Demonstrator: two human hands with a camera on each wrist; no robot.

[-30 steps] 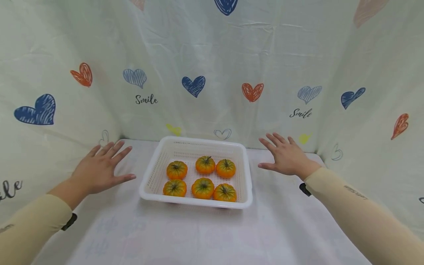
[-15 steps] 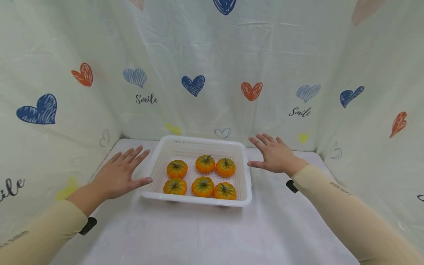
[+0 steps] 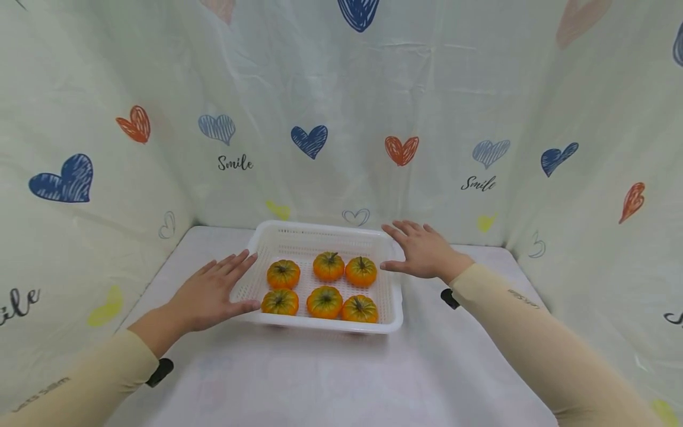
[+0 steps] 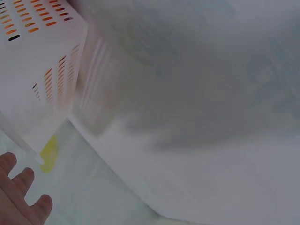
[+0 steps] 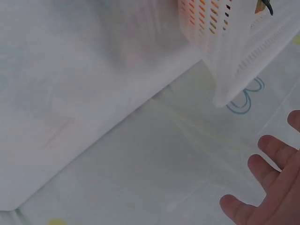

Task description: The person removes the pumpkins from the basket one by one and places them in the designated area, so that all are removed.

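Note:
A white perforated plastic basket [image 3: 320, 325] stands at the back of the table, holding several small orange-and-green pumpkins [image 3: 325, 302] in two rows. My left hand [image 3: 205, 299] is spread at the basket's left side, its fingertips and thumb overlapping the rim in the head view. On the other side my right hand [image 3: 424, 252] is spread too, thumb and fingertips over the right rim in that view. Neither hand holds anything. The left wrist view has the basket wall [image 4: 40, 70] above the left fingers [image 4: 23, 180]; the right wrist view shows the basket corner [image 5: 225, 61] above the right fingers [image 5: 267, 173].
A white cloth covers the table [image 3: 320, 379]. Behind it and at both sides hangs a pale curtain [image 3: 341, 77] printed with hearts and "Smile" lettering. The basket's back rim is close to the curtain.
Both hands have moved inward toward the basket, the left one rightward and the right one leftward. The basket and pumpkins stay in place.

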